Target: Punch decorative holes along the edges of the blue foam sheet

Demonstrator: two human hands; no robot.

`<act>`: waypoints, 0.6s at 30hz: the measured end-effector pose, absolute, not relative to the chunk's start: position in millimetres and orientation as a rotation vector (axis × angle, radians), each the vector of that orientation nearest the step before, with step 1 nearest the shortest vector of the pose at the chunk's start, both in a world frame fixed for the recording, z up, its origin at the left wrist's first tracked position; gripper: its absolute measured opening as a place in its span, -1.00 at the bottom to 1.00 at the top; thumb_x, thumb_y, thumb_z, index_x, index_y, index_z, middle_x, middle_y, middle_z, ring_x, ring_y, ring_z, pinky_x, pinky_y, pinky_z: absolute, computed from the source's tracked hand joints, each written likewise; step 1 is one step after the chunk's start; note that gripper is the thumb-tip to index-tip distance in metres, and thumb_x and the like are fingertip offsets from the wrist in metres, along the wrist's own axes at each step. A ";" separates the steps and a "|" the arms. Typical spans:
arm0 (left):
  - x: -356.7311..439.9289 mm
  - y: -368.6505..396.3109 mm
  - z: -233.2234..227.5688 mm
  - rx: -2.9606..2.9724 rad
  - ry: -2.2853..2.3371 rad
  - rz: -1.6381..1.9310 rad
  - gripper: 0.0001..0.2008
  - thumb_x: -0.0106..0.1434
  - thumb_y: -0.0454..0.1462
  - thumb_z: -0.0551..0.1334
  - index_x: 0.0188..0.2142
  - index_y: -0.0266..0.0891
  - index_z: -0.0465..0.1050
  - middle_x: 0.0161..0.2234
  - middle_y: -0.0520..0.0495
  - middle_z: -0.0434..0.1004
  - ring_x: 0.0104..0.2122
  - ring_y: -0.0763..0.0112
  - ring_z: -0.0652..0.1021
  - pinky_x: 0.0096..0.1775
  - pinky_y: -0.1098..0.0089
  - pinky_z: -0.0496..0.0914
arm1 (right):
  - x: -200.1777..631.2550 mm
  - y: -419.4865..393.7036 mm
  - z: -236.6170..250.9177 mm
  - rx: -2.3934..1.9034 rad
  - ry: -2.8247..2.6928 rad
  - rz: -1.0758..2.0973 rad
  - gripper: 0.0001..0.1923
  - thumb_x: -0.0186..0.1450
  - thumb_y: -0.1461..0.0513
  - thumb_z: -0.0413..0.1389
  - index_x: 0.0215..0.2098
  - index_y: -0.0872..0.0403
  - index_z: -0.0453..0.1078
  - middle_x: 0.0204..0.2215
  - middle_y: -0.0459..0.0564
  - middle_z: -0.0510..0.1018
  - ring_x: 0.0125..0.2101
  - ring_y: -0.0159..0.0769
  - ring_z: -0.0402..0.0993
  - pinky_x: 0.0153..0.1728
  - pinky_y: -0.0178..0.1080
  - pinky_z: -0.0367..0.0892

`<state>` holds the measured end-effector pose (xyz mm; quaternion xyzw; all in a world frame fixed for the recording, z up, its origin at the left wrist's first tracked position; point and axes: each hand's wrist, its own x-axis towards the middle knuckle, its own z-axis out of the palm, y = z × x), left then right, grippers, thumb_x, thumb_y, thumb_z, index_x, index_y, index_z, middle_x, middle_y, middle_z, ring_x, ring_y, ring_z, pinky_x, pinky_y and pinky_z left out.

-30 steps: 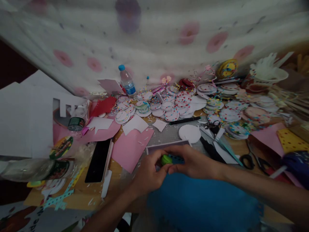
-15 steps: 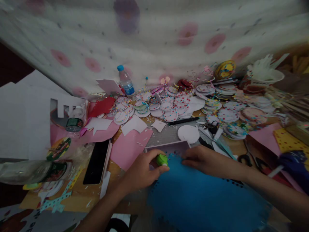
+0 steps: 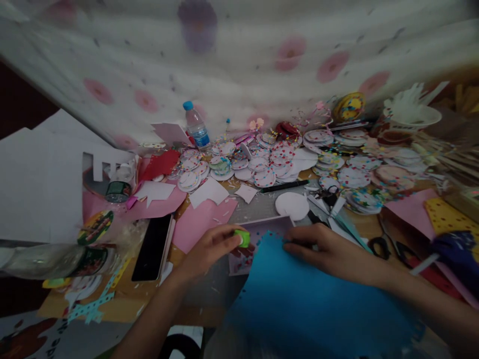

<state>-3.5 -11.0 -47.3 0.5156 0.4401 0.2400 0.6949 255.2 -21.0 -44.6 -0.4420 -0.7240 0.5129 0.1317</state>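
Observation:
My left hand [image 3: 209, 252] pinches a small green craft punch [image 3: 244, 238] between thumb and fingers. The punch is just left of a blue sheet [image 3: 307, 299], apart from its edge. Small holes and notches run along the sheet's border. With its fingers closed on the sheet's far edge, my right hand [image 3: 325, 247] holds it up at a tilt. Beneath the punch and the sheet's far corner lies a shallow pale box [image 3: 237, 268] with small coloured bits inside. Part of the box is hidden behind the sheet.
Many decorated paper discs [image 3: 264, 177] lie across the back, beside a water bottle [image 3: 196, 127]. A phone [image 3: 152, 249], pink paper [image 3: 204, 224] and a lying bottle [image 3: 56, 262] are on the left. Scissors [image 3: 379, 248] and a blue bundle [image 3: 454, 254] lie at the right.
My left hand has drawn the punch leftward and up, away from the sheet's edge. The box shows more now. My right hand stays on the sheet in nearly the same place.

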 end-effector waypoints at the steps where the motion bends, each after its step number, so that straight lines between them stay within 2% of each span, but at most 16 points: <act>1: -3.7 -11.5 -47.9 1.103 0.958 0.539 -0.69 0.23 -0.11 0.26 -0.14 -0.27 0.49 -0.23 -0.12 0.58 -0.24 0.33 0.55 -0.21 0.41 0.38 | 253.5 -20.8 -44.0 -1.285 -2.107 1.470 -0.68 0.36 0.09 -0.08 -0.46 0.08 0.28 -0.56 -0.14 0.32 -0.51 -0.39 0.22 -0.49 -0.32 0.12; 6: -4.1 -14.8 -51.8 0.897 0.851 0.571 -0.72 0.14 -0.13 0.35 -0.21 -0.26 0.54 -0.25 -0.10 0.56 -0.27 0.34 0.53 -0.19 0.35 0.40 | 248.3 -23.2 -42.8 -1.276 -2.125 1.388 -0.69 0.32 0.09 -0.07 -0.50 0.06 0.29 -0.59 -0.13 0.31 -0.53 -0.37 0.23 -0.50 -0.31 0.13; 10: -6.7 -15.1 -53.1 0.844 0.845 0.591 -0.64 0.04 -0.09 0.41 -0.25 -0.30 0.59 -0.31 -0.11 0.57 -0.31 0.35 0.53 -0.22 0.39 0.39 | 246.7 -27.0 -43.9 -1.318 -2.050 1.320 -0.69 0.27 0.06 -0.05 -0.52 0.04 0.34 -0.59 -0.09 0.34 -0.51 -0.32 0.27 -0.50 -0.30 0.17; 14: -9.1 -15.3 -51.9 0.854 0.829 0.614 -0.62 0.00 -0.09 0.43 -0.26 -0.31 0.61 -0.32 -0.12 0.59 -0.32 0.36 0.53 -0.25 0.44 0.37 | 245.0 -25.1 -43.4 -1.291 -2.056 1.383 -0.69 0.28 0.05 -0.04 -0.48 0.05 0.37 -0.58 -0.10 0.34 -0.50 -0.32 0.27 -0.50 -0.31 0.18; 18: -10.3 -17.0 -50.9 0.824 0.816 0.630 -0.61 -0.03 -0.08 0.45 -0.27 -0.31 0.62 -0.32 -0.13 0.60 -0.34 0.36 0.52 -0.25 0.44 0.36 | 242.8 -22.0 -40.1 -1.215 -2.120 1.454 -0.68 0.30 0.08 -0.07 -0.51 0.07 0.30 -0.59 -0.13 0.28 -0.51 -0.37 0.23 -0.49 -0.33 0.16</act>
